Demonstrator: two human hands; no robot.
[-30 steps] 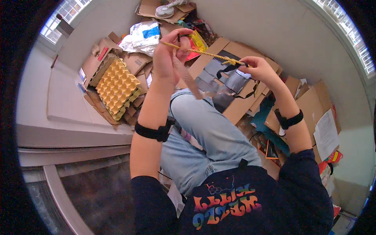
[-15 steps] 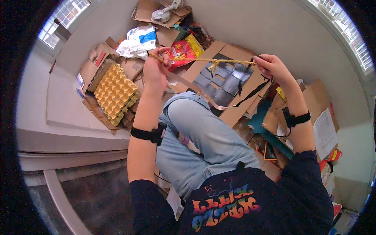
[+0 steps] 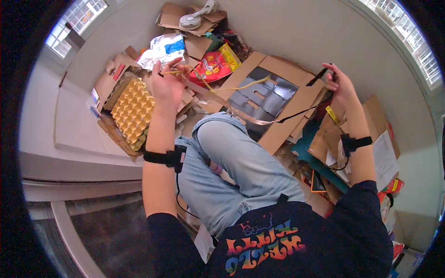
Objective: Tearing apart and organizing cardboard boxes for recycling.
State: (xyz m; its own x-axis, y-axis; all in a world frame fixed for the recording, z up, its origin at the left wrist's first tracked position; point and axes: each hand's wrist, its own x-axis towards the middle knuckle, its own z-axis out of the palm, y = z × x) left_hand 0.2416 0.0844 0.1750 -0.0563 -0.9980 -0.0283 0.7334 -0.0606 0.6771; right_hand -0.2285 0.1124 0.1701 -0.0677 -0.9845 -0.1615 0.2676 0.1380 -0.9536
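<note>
My left hand (image 3: 168, 90) is raised over the cardboard pile, fingers partly curled around a yellow cord (image 3: 241, 87). The cord's other end hangs free in the air towards the middle. From the same hand runs a pale pink ribbon (image 3: 257, 121), sagging above my knee and joining a thin black strap (image 3: 299, 114). That strap rises to my right hand (image 3: 343, 90), whose fingers are bent around it. A short black end sticks out past the fingertips on the left side.
Beyond my knees lies a flat cardboard box (image 3: 273, 134) with a shiny dark panel (image 3: 278, 95). A yellow egg tray (image 3: 132, 113) leans at left. Red packaging (image 3: 211, 67), a white bag (image 3: 164, 51) and a small white fan (image 3: 190, 21) lie behind. Opened cartons (image 3: 371, 116) stand right.
The yellow cord, stretched taut between both hands before, has come away from my right hand and hangs loose. My hands have moved farther apart.
</note>
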